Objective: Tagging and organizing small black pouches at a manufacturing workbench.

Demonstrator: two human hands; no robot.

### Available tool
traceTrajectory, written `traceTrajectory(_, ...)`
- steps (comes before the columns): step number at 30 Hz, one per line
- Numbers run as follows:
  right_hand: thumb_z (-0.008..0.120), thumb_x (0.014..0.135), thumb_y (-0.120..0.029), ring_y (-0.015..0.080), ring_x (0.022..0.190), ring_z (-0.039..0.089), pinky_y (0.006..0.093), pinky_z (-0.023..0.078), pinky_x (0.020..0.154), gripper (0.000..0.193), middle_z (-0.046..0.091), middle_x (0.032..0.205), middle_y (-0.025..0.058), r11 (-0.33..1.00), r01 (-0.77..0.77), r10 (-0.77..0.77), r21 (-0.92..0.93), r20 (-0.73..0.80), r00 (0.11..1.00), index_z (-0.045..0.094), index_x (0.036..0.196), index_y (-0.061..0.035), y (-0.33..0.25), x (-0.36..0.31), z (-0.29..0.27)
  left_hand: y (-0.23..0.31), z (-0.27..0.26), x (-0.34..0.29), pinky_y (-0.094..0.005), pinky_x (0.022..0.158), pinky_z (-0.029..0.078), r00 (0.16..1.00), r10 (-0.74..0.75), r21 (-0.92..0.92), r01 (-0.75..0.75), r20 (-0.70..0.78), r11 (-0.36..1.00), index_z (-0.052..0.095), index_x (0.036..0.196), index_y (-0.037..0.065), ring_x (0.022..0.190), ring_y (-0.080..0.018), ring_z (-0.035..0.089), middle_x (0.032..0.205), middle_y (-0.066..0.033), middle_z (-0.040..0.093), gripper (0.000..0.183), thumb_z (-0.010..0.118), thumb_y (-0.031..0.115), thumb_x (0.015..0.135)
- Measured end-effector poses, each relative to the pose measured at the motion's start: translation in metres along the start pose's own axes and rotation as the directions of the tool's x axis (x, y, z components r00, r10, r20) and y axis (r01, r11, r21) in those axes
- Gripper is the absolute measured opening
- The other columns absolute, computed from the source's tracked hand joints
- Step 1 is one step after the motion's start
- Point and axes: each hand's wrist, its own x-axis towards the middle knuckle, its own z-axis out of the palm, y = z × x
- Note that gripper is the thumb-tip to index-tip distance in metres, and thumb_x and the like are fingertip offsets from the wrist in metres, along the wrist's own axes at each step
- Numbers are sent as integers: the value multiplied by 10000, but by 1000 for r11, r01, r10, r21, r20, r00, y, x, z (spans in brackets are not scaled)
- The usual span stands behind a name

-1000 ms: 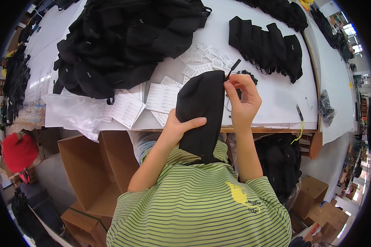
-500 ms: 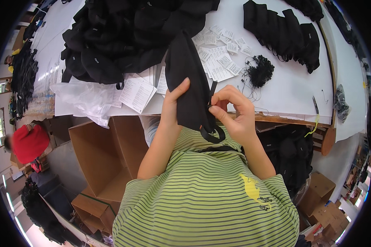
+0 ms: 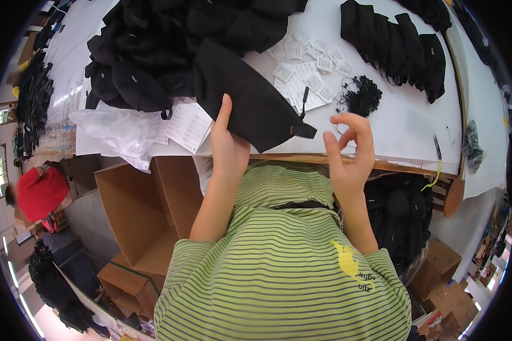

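My left hand (image 3: 228,149) is closed on a black fabric pouch (image 3: 242,96), its thumb lying across the near side. The pouch slants over the table edge, with a short strap loop (image 3: 306,132) at its right end. Next to that loop a slim black zipper pull (image 3: 305,99) sticks up from the seam. Just right of the pouch, apart from it, my right hand (image 3: 351,150) is raised with thumb and fingers spread and nothing visible between them. A tangled bunch of black cords (image 3: 360,96) lies beyond the right hand.
A large heap of black pouches (image 3: 148,51) covers the table's far left. Printed paper tags (image 3: 307,79), a clear plastic bag (image 3: 116,131) and a row of black pouches (image 3: 392,48) lie around. Below stands an open carton (image 3: 133,216). A person in red (image 3: 41,193) is at far left.
My right hand has let go of the zipper pull and moved right, its fingers opening. My left hand has turned the pouch so its loop end swings up and right.
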Motion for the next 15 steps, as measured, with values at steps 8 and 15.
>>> traceTrajectory(8, 779, 667, -97, 216, 750, 519, 302, 437, 719, 461, 627, 1112, 23, 882, 314, -267, -351, 178, 947, 663, 1112, -128, 9, 4, 2, -5, -1, -20, -410, 1043, 385, 887, -220, -10, 246, 406, 969, 403, 1364, 77, 1244, -248, 457, 1340, -87, 492, 480, 365, 401, 1013)
traceTrajectory(15, 700, 767, -110, 74, 721, 497, 218, 376, 598, 394, 639, 945, 19, 974, -182, 125, 137, 351, 928, 615, 1150, -75, 22, 16, -37, 37, -34, -3, -325, 1052, 290, 776, 130, 587, -565, 618, 580, 460, 1340, 83, 1190, -178, 470, 1213, -102, 545, 598, 684, 139, 788)
